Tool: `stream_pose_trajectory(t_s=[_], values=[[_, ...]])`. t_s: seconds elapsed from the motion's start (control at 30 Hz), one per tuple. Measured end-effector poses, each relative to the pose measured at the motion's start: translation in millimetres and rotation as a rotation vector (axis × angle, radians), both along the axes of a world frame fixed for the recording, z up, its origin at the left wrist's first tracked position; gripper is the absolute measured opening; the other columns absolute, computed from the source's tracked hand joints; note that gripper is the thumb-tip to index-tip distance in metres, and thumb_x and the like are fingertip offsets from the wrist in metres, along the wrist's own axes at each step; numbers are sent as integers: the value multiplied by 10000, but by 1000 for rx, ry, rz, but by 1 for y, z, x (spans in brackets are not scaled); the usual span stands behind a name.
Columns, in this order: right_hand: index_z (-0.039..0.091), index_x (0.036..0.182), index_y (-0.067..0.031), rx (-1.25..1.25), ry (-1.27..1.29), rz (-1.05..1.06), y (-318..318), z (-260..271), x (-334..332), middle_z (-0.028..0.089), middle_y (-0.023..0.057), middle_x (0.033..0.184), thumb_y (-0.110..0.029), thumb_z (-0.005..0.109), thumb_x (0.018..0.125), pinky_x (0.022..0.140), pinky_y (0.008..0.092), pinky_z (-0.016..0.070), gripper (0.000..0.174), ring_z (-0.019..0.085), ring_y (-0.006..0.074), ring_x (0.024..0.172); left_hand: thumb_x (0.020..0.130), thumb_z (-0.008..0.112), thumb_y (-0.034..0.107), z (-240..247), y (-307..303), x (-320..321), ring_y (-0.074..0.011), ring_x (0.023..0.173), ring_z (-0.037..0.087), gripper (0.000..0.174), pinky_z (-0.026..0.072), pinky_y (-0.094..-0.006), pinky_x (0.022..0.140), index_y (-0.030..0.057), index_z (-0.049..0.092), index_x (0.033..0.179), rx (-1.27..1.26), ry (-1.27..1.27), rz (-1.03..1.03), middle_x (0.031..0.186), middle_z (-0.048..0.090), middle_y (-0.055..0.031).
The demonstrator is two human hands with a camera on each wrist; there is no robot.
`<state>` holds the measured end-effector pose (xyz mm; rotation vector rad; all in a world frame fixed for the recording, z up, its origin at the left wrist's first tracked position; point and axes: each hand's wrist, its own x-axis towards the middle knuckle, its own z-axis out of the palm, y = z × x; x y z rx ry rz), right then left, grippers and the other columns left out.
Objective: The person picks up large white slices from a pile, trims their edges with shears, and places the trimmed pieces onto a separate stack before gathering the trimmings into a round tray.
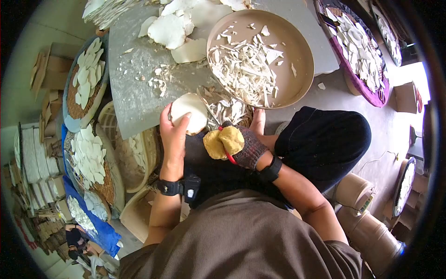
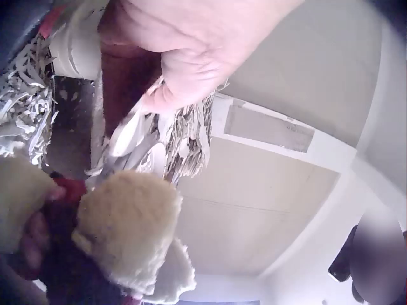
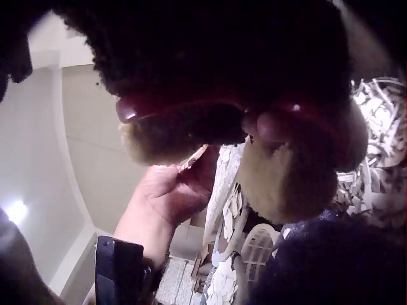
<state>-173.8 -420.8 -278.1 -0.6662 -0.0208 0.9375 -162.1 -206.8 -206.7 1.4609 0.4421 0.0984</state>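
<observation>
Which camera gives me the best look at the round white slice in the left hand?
The head view: it shows the round white slice nearly face-on, its pale face broad, with the left hand's thumb over it. The left wrist view shows it roughly edge-on; the right wrist view shows just a thin sliver.

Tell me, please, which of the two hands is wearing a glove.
The right hand, gripping the red-handled scissors: it wears a dark knitted glove, whereas the left hand, holding a roundish white slice, is bare.
</observation>
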Motion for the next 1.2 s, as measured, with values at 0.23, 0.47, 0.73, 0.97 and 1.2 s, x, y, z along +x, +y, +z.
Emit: stream_pose_trajectory(t_s=[0.23,0.47,0.73,0.97,1.2], values=[[504,1178,46,20,372,-24,2,-13,2,580,215,1116,-845,208,683,916,368,455,1061,570,313,1047,761,583,2,11,-1,4,-203,1089,502,555,410,-312,933,-39,392,1281,297,-87,-125,1216,497,-146],[537,1134,10,210,554,-95,-2,-6,4,594,191,1097,-782,339,744,879,385,466,905,584,294,1012,774,579,21,19,3,4,-169,1107,472,558,378,-291,962,-24,387,1297,279,-117,-291,1218,486,-113],[559,1081,11,-259,-147,-30,12,-6,-8,620,169,1015,-541,422,875,835,337,484,606,612,243,946,780,591,31,26,16,5,-163,1162,430,569,336,-296,999,10,393,1313,251,-54,-466,1260,472,-91],[582,1012,-16,-69,137,-45,10,-10,-9,633,114,965,-275,508,917,802,302,492,285,615,182,912,787,586,24,15,32,11,-156,1157,439,553,349,-289,983,24,401,1309,192,-29,-564,1255,482,-88],[480,1152,73,-368,-149,-94,23,30,-6,541,223,1124,-656,377,712,947,358,402,858,545,297,1056,785,613,41,31,33,18,-140,1161,443,578,340,-275,991,19,391,1318,165,-16,-686,1278,469,-80]])
